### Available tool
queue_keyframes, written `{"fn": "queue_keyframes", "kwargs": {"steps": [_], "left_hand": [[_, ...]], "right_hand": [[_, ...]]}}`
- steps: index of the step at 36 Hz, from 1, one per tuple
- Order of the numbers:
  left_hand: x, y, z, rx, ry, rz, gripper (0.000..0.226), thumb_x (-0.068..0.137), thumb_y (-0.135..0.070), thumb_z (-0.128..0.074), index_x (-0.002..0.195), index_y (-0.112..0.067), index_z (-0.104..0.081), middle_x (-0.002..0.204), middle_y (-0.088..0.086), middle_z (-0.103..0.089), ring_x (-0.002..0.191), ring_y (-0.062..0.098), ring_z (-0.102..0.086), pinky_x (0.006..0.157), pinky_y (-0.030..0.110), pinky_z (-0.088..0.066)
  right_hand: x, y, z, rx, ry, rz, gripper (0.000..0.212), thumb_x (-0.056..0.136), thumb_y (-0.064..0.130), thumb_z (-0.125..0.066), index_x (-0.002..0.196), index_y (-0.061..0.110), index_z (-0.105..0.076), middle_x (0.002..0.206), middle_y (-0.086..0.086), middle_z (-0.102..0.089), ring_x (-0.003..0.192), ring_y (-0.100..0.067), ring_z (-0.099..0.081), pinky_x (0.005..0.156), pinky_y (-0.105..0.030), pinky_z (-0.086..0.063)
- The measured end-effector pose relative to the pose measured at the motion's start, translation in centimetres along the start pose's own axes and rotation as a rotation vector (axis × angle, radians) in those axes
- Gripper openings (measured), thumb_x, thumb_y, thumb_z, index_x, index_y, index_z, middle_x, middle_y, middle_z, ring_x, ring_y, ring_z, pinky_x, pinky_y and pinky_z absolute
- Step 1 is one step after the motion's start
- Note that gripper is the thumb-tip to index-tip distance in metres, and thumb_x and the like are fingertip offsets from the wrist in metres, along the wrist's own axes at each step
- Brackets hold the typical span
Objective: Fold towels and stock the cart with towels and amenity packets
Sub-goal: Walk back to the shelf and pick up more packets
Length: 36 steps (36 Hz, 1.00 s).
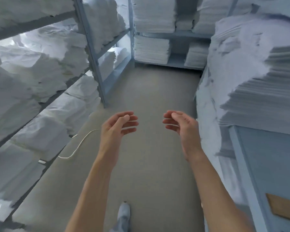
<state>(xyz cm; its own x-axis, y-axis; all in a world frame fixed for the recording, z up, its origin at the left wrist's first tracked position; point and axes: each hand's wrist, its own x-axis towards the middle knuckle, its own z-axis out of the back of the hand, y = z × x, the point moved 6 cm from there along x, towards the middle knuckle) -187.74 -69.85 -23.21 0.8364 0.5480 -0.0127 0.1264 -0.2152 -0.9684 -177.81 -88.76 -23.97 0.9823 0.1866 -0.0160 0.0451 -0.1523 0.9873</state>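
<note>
A narrow floor point(151, 101) ran between grey metal shelves point(94, 54) on the left and more shelves at the back. A thin white cord point(79, 144) lay curled on the floor by the left shelves. A brown flat piece point(283, 210) lay low on the right. One shoe point(123, 213) stood on the floor.

Folded towels point(251, 91) sat in a tall stack on the right, lying flat, their long edges running away from the person. More stacks point(152, 14) filled the back shelves.

The left hand point(117, 126) and right hand point(181, 126) were held apart over the floor, fingers loosely bent, holding nothing.
</note>
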Motion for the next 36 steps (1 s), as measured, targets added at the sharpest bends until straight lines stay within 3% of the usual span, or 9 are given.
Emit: {"fn": "queue_keyframes", "kwargs": {"steps": [9, 14, 19, 23, 29, 33, 36], "left_hand": [[13.7, 2.7, -8.4, -0.018, 0.359, 0.114, 0.02, 0.095, -0.009, -0.053, 0.099, -0.007, -0.072, 0.094, 0.014, -0.075, 0.086, 0.028, -0.071, 0.077, 0.038, -0.056], [16.3, 4.4, -16.4, -0.011, 0.612, 0.178, 0.024, 0.085, -0.02, -0.056, 0.098, -0.009, -0.073, 0.094, 0.013, -0.076, 0.085, 0.027, -0.072, 0.075, 0.033, -0.059], [14.2, 7.4, -24.1, -0.017, 0.836, 0.265, 0.027, 0.086, -0.019, -0.056, 0.102, -0.006, -0.072, 0.098, 0.016, -0.075, 0.088, 0.029, -0.072, 0.077, 0.032, -0.059], [11.0, 10.0, -30.2, 0.04, 1.018, 0.326, 0.021, 0.096, -0.01, -0.054, 0.104, -0.006, -0.072, 0.099, 0.015, -0.075, 0.091, 0.03, -0.073, 0.077, 0.034, -0.058], [6.2, 13.7, -38.7, 0.13, 1.212, 0.375, 0.02, 0.097, -0.011, -0.055, 0.106, -0.006, -0.072, 0.1, 0.011, -0.076, 0.093, 0.028, -0.073, 0.08, 0.035, -0.06], [2.5, 16.4, -43.6, 0.242, 1.291, 0.415, 0.019, 0.097, -0.01, -0.055, 0.104, -0.004, -0.072, 0.097, 0.011, -0.076, 0.091, 0.029, -0.074, 0.081, 0.038, -0.059], [0.2, 18.3, -47.3, 0.287, 1.369, 0.425, 0.019, 0.098, -0.009, -0.055, 0.104, -0.003, -0.072, 0.097, 0.013, -0.076, 0.09, 0.03, -0.074, 0.077, 0.036, -0.06]], "right_hand": [[7.5, 0.2, 4.6, -0.024, -0.392, -0.022, 0.019, 0.097, 0.005, -0.053, 0.101, -0.001, -0.07, 0.102, -0.023, -0.072, 0.087, -0.029, -0.067, 0.078, -0.037, -0.054], [7.7, 0.8, 9.5, -0.062, -0.607, 0.003, 0.018, 0.095, 0.011, -0.057, 0.099, 0.004, -0.073, 0.096, -0.012, -0.076, 0.091, -0.03, -0.071, 0.083, -0.04, -0.057], [4.8, 0.8, 15.5, -0.061, -0.836, 0.02, 0.019, 0.084, 0.026, -0.061, 0.086, 0.014, -0.076, 0.093, -0.01, -0.076, 0.092, -0.031, -0.072, 0.084, -0.042, -0.056], [1.5, 0.5, 20.6, -0.008, -1.038, 0.049, 0.016, 0.084, 0.024, -0.063, 0.085, 0.014, -0.074, 0.092, -0.009, -0.076, 0.09, -0.029, -0.072, 0.081, -0.04, -0.056], [-2.2, -0.5, 28.1, 0.076, -1.264, 0.052, 0.03, 0.08, 0.029, -0.063, 0.097, 0.006, -0.073, 0.093, -0.009, -0.076, 0.082, -0.019, -0.073, 0.062, -0.017, -0.052], [-4.1, -1.0, 33.0, 0.145, -1.378, 0.071, 0.015, 0.094, 0.012, -0.059, 0.098, 0.004, -0.072, 0.095, -0.013, -0.076, 0.088, -0.03, -0.072, 0.074, -0.034, -0.055], [-5.5, -1.3, 36.0, 0.148, -1.447, 0.085, 0.015, 0.095, 0.012, -0.058, 0.096, 0.006, -0.072, 0.094, -0.012, -0.076, 0.088, -0.03, -0.072, 0.077, -0.035, -0.056]]}}
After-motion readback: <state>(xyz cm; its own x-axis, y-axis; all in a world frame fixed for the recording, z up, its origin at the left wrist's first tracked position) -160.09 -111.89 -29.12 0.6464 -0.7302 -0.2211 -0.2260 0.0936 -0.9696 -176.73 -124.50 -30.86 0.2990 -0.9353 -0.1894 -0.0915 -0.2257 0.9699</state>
